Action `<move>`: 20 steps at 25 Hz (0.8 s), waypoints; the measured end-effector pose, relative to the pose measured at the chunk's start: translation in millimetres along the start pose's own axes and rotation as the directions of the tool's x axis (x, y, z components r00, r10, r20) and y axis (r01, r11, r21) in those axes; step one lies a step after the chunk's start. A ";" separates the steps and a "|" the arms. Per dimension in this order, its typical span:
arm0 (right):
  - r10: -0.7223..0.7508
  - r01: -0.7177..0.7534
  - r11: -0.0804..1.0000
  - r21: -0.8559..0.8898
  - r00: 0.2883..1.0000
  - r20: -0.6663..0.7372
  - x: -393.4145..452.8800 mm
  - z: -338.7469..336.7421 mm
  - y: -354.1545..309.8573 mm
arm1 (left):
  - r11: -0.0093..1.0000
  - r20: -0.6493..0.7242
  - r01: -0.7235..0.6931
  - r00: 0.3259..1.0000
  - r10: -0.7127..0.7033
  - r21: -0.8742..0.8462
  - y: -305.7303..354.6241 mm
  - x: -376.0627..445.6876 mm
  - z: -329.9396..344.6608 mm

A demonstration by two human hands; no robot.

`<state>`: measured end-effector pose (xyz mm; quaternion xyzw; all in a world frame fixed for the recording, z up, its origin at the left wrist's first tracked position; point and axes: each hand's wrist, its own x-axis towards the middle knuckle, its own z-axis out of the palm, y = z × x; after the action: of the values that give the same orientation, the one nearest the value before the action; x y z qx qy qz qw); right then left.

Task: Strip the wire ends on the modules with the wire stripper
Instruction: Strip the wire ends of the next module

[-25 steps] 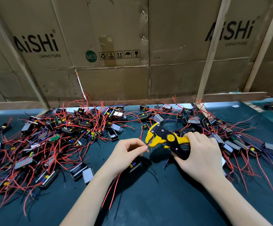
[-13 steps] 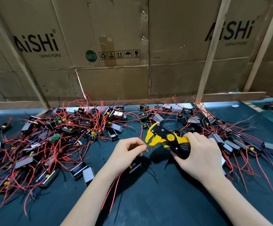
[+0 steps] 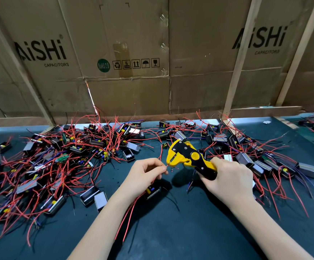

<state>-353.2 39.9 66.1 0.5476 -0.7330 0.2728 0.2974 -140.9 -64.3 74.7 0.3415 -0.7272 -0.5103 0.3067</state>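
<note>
Wire stripper (image 3: 189, 158), yellow and black, gripped by its handles in the right hand (image 3: 229, 180) above the dark mat (image 3: 171, 231), head pointing left. Left hand (image 3: 146, 174) pinches a red wire end (image 3: 166, 167) at the tool's mouth; its module (image 3: 152, 190) sits beneath the palm. Piled modules (image 3: 58, 156) surround both hands, before a cardboard wall (image 3: 133, 81).

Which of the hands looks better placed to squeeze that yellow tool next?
Right hand: it already grips the wire stripper handles. The left hand only pinches the red wire at the tool's mouth.
</note>
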 end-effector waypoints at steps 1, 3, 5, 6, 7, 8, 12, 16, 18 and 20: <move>-0.002 0.002 1.000 -0.002 1.000 -0.007 -0.1 0.0 0.0 | 1.000 0.000 -0.002 1.000 0.002 0.001 -0.1 0.0 -0.1; -0.001 0.001 1.000 -0.002 1.000 -0.014 -0.5 0.3 0.1 | 1.000 -0.002 -0.003 1.000 0.003 0.014 -0.2 -0.3 -0.2; -0.001 0.001 1.000 -0.008 1.000 -0.029 -1.3 1.5 0.9 | 1.000 -0.002 -0.003 1.000 0.003 0.011 -0.1 -0.7 -0.2; -0.011 0.010 1.000 -0.012 0.999 -0.037 -1.6 2.3 1.1 | 1.000 -0.003 -0.003 1.000 0.003 0.009 0.1 -0.9 -0.2; -0.026 0.025 1.000 -0.012 0.999 -0.038 -1.9 3.4 1.0 | 1.000 -0.003 -0.003 1.000 0.003 0.012 0.4 -1.1 -0.5; -0.039 0.039 0.999 -0.008 0.999 -0.035 -2.1 4.5 1.1 | 1.000 -0.003 -0.004 1.000 0.004 0.016 0.8 -1.3 -0.7; -0.028 0.027 1.000 -0.011 0.999 -0.016 -1.3 3.8 0.3 | 1.000 0.021 -0.019 1.000 0.019 -0.004 2.9 -2.3 -0.6; -0.030 0.030 1.000 -0.009 0.999 0.015 -1.8 3.6 0.8 | 0.999 0.034 -0.041 0.999 0.042 -0.022 3.0 -3.1 0.9; -0.018 0.017 1.000 0.008 0.999 0.027 -1.7 3.0 0.8 | 0.998 0.018 -0.048 0.999 0.048 -0.029 2.3 -2.5 0.6; -0.007 0.007 1.000 0.021 1.000 0.028 -1.7 2.4 0.1 | 0.998 0.003 -0.054 0.999 0.054 -0.027 1.7 -1.9 0.0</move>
<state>-353.2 39.2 63.2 0.5570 -0.7324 0.2715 0.2824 -140.1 -62.3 76.2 0.3167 -0.7299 -0.5121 0.3236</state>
